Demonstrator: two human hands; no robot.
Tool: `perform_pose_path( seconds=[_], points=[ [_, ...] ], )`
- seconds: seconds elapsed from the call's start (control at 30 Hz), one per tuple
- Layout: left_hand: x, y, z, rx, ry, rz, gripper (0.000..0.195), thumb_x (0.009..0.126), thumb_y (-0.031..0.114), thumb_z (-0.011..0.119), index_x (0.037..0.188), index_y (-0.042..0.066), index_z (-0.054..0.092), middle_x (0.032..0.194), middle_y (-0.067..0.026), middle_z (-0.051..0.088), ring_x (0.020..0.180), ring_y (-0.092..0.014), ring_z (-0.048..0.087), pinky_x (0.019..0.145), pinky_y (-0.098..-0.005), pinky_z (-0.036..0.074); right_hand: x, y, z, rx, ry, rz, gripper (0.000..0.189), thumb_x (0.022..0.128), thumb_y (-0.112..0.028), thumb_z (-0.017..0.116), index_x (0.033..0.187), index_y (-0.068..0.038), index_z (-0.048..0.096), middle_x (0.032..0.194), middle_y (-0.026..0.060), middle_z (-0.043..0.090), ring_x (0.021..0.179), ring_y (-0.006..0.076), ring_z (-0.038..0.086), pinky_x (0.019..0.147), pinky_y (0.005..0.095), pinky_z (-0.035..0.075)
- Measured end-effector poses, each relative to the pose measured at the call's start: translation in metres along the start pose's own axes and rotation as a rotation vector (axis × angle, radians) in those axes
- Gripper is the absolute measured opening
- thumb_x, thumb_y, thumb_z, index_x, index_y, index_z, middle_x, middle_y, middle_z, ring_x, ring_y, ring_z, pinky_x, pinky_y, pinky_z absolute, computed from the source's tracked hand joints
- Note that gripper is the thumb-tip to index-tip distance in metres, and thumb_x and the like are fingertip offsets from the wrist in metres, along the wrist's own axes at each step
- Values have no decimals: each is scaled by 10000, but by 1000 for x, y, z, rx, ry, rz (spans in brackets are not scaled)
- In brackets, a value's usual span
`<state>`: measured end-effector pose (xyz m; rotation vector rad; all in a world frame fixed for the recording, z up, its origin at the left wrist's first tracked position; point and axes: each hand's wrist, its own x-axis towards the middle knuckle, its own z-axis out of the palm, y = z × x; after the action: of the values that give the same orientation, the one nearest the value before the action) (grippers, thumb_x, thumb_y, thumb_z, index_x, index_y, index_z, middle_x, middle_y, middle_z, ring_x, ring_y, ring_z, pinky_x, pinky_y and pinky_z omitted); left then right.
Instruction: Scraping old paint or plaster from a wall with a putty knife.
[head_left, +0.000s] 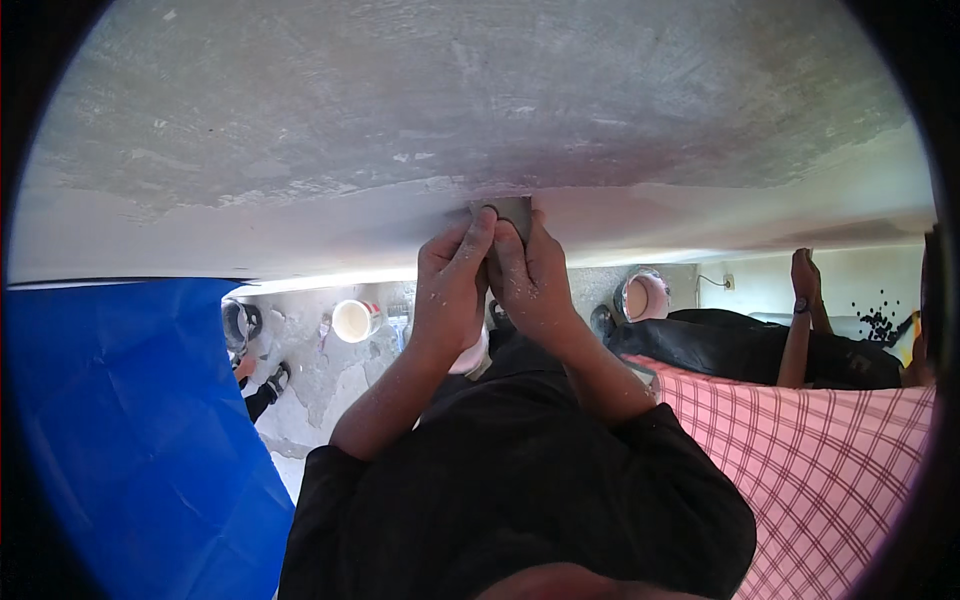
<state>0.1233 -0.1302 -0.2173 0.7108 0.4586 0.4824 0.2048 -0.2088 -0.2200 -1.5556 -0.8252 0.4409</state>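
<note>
Both my hands meet at the picture's middle on a small greyish flat piece (516, 213), perhaps sandpaper or a sanding block, which lies against the plastered wall (480, 97). My left hand (456, 262) has its thumb on the piece's left part. Beside it, my right hand (529, 274) grips the piece from the right, thumb bent over its face. White dust and crumbs cling to both hands and forearms. The wall is rough and grey above the piece, smoother and paler below. My fingers hide part of the piece.
A blue sheet (135, 427) hangs at left, a pink checked cloth (810, 442) at right. Below on the floor stand a white bucket (355, 321), a pinkish bucket (657, 294) and a dark bucket (241, 324). A co-worker (806, 300) in dark clothes is at right; another person's shoe (280, 377) shows at left.
</note>
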Motion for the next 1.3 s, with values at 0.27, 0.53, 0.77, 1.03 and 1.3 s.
perform_pose_path(
  seconds=[0.27, 0.53, 0.77, 1.03, 1.3],
  points=[
    [-15, 25, -20, -32, -297, 256, 269, 1053, 232, 411, 1066, 18, 572, 1039, -63, 611, 969, -149, 587, 883, -315, 473, 8, -44, 17, -15, -72, -89, 256, 1004, -188, 483, 1109, 35, 554, 854, 222, 643, 779, 400, 654, 673, 425, 501],
    [-19, 1, -3, 338, -45, 96, 200, 1019, 203, 515, 936, 42, 599, 844, 38, 530, 778, -33, 445, 652, -200, 384, -22, -5, 1, 257, -9, 362, 314, 1029, -261, 470, 984, 47, 508, 745, 149, 608, 662, 170, 578, 588, 329, 462],
    [-10, -4, -9, 332, -78, 50, 230, 1027, 235, 500, 981, 37, 607, 864, 17, 553, 767, -47, 483, 666, -213, 433, -17, -4, 3, 213, 54, 252, 331, 1033, -275, 457, 949, 38, 523, 728, 109, 588, 646, 157, 533, 587, 335, 455],
    [-11, -5, -9, 231, -41, 34, 227, 1032, 241, 485, 1051, 34, 577, 893, -7, 580, 797, -82, 565, 693, -251, 515, -10, -5, 3, 80, 13, 215, 325, 1030, -268, 459, 1001, 43, 549, 678, 137, 600, 581, 196, 558, 551, 346, 456],
    [-10, 3, -20, 311, -36, 44, 230, 1031, 230, 483, 1046, 24, 585, 889, -11, 588, 794, -86, 573, 669, -258, 528, -12, 1, 18, 249, 39, 240, 286, 1034, -248, 462, 986, 25, 532, 691, 77, 567, 603, 120, 512, 532, 306, 444]
  ],
)
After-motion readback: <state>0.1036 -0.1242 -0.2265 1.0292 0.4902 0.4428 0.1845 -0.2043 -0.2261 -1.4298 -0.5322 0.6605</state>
